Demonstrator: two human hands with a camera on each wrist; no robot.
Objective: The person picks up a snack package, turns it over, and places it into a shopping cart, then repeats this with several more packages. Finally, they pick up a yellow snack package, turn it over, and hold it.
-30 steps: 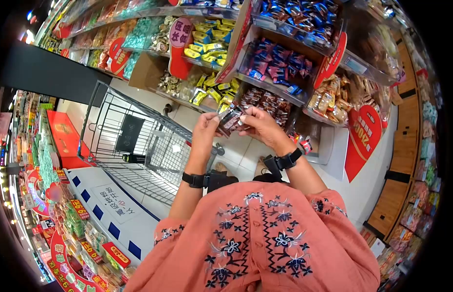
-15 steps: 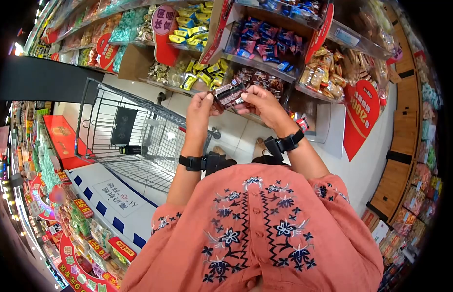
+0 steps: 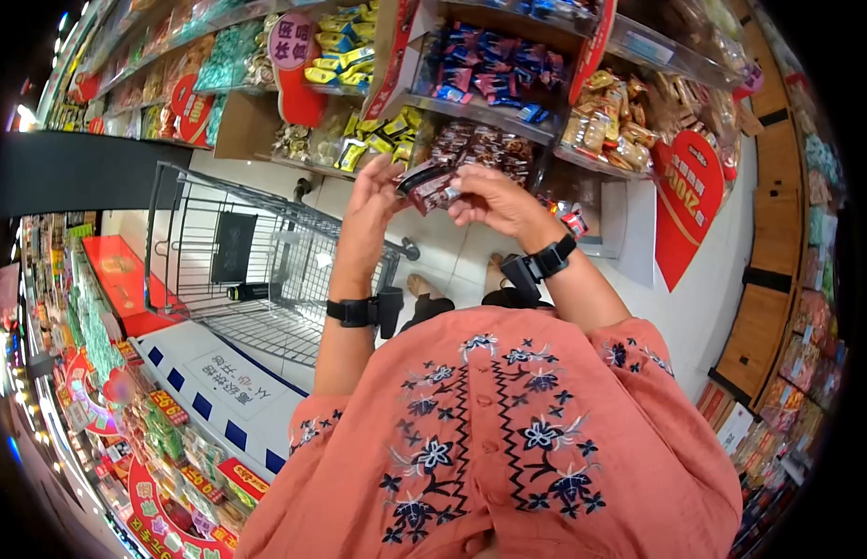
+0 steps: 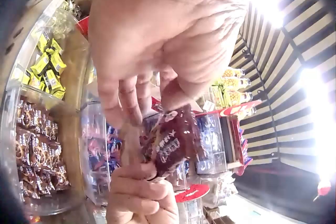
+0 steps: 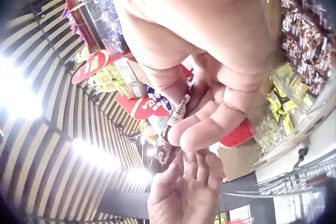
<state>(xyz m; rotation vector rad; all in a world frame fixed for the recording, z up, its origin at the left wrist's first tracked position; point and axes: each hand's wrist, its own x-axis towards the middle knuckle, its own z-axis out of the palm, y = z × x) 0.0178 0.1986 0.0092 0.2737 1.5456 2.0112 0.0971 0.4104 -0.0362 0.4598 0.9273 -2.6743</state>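
Note:
In the head view a small dark brown shiny snack packet (image 3: 427, 192) is held up in front of the shelves. My right hand (image 3: 500, 200) pinches its right end between thumb and fingers. Beside the packet's left end is my left hand (image 3: 366, 207), its fingers loosely extended. The left wrist view shows white lettering on the packet (image 4: 176, 142), with the left thumb close to its upper edge. A barcode strip (image 5: 180, 110) shows near the right fingers in the right wrist view. Similar brown packets (image 3: 480, 149) fill a bin just beyond the hands.
A wire shopping cart (image 3: 256, 256) stands at the left. Bins of yellow packets (image 3: 382, 135), blue-and-pink packets (image 3: 494, 65) and golden packets (image 3: 610, 121) line the shelves ahead. A red sign (image 3: 691, 200) hangs at right; a white-and-blue counter (image 3: 214, 373) lies lower left.
Both hands held the packet earlier. The left fingers have loosened and spread from its left end, while the right hand keeps its pinch. The packet has turned, and the head view has shifted.

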